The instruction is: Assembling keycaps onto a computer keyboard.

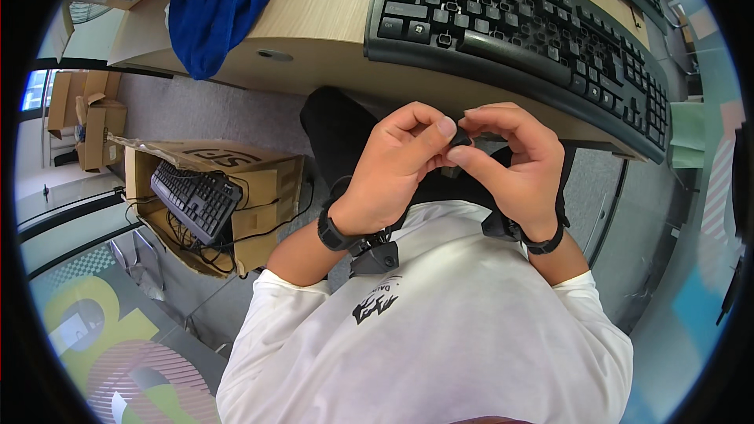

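Both hands meet below the wooden desk (314, 27) edge: the left hand (393, 169) and right hand (514, 165) pinch a small black plastic keycap (460, 140) between closed fingers (apparently seating it next needs alignment over the black keyboard (518, 31)).

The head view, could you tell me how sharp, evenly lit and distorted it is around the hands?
Head view: left hand and right hand sharp, pinching a small black keycap; soft even light, no glare; fisheye bends the desk edge and keyboard; black vignette rings the frame.
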Motion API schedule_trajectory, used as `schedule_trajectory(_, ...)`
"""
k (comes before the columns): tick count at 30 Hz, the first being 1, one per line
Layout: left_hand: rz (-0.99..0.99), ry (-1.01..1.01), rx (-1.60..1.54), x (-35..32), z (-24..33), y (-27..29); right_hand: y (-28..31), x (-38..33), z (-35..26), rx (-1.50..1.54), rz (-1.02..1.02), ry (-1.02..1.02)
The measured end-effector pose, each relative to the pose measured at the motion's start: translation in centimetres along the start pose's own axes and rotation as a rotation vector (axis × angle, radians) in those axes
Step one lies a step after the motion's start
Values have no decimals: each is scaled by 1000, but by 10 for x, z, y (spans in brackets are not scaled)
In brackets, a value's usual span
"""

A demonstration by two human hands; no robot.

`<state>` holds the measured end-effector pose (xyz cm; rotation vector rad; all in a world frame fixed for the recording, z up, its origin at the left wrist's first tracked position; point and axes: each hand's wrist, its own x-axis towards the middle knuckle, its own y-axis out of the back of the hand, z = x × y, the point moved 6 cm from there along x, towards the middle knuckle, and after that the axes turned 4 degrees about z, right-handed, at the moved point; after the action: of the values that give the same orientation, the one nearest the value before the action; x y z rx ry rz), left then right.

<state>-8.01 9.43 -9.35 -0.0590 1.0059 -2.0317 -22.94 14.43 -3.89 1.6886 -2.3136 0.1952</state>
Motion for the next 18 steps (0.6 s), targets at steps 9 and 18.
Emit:
schedule_trajectory(9, 61, -24, -5, -7, 1, 4, -3, -6, 1, -14, -27, 63)
schedule_trajectory(18, 4, -65, -119, -3, 9, -3, -5, 10, -25, -193, -71, 264)
